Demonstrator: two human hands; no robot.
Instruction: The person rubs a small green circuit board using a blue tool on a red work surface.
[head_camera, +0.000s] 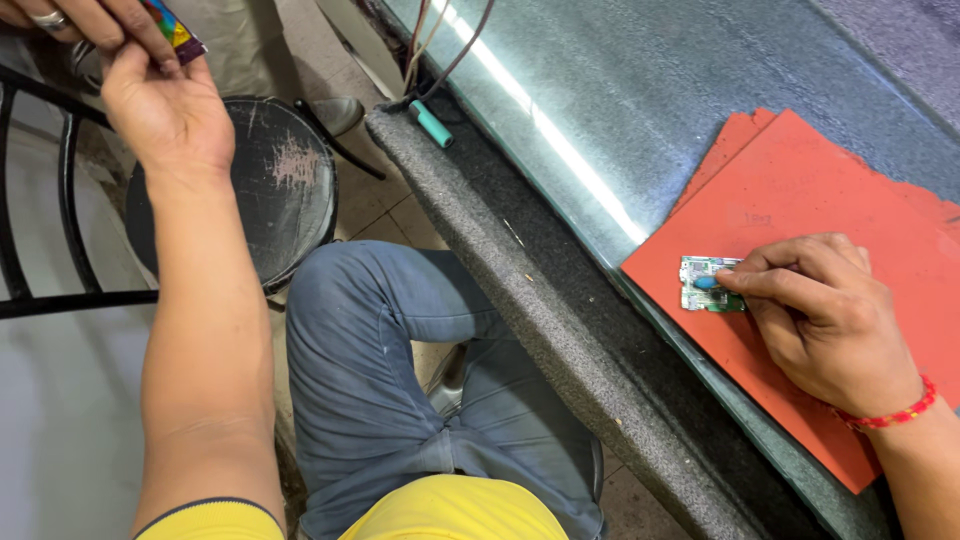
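Orange mat (830, 200) on the glass counter (640, 90) bears a small green circuit board (708, 284), pinched by the right hand (820, 315), while the left hand (165, 110) (raised) grips a colourful packet (178, 30) another person's hand (85, 20) also holds.

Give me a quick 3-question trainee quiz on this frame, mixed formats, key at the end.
1. True or false: the right hand rests on the orange mat.
2. What does the right hand touch? A) a small green circuit board B) a screwdriver C) a coil of wire
3. Where is the left hand reaching, and what meets it there?

Key
1. True.
2. A: the fingertips pin the small green circuit board to the mat.
3. Out to the left, above the round black stool, at a colourful small packet that another person's hand, wearing a ring, also holds.
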